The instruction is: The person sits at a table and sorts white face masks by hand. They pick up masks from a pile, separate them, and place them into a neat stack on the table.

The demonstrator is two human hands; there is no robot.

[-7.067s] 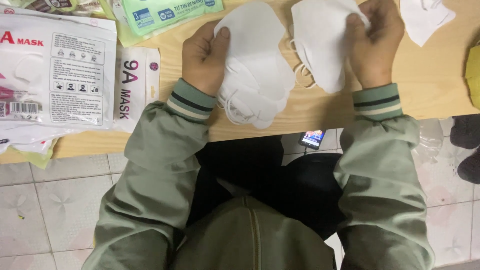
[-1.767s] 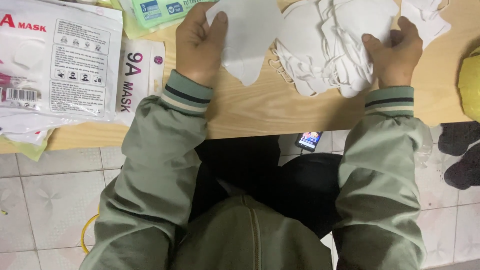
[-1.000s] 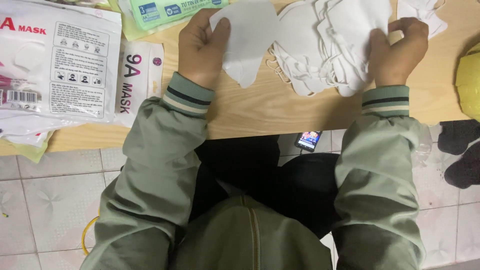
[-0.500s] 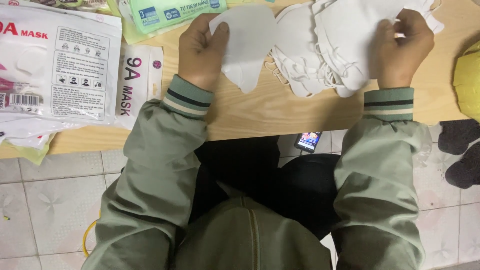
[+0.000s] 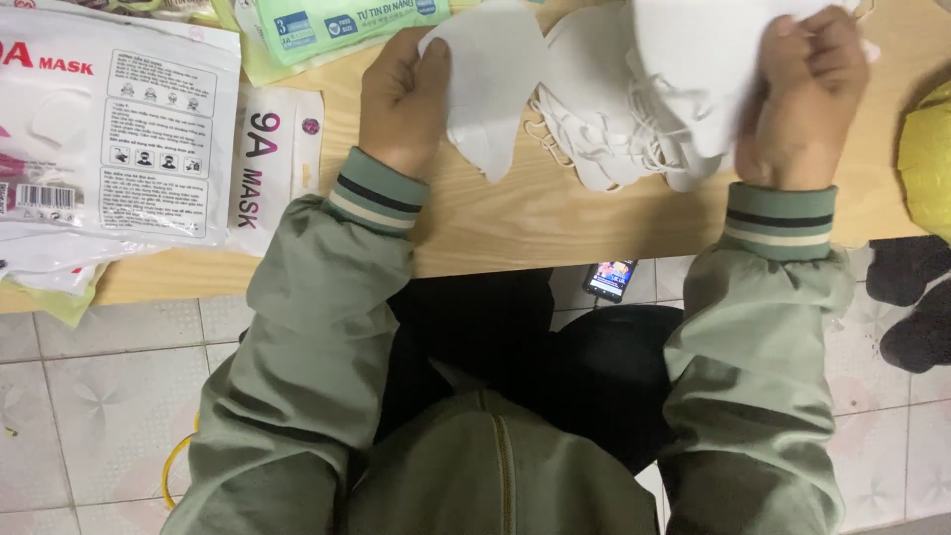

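My left hand (image 5: 401, 104) grips a single folded white face mask (image 5: 490, 89) by its left edge, holding it just over the wooden table (image 5: 555, 223). To its right lies a loose pile of white masks (image 5: 634, 109) with tangled ear loops. My right hand (image 5: 797, 99) is closed on the top mask of that pile, at the upper right; part of the pile runs past the top edge of the view. Both arms wear green jacket sleeves with striped cuffs.
White printed mask packages (image 5: 109, 139) lie stacked at the left, a smaller one (image 5: 272, 163) beside them. A green packet (image 5: 342, 25) sits at the top. A yellow object (image 5: 931, 159) shows at the right edge. A phone (image 5: 609, 279) rests on my lap; tiled floor below.
Earlier each hand held one mask apart. Now the right hand has moved onto the pile and risen toward the upper right, gripping a mask; the left hand keeps its mask almost still.
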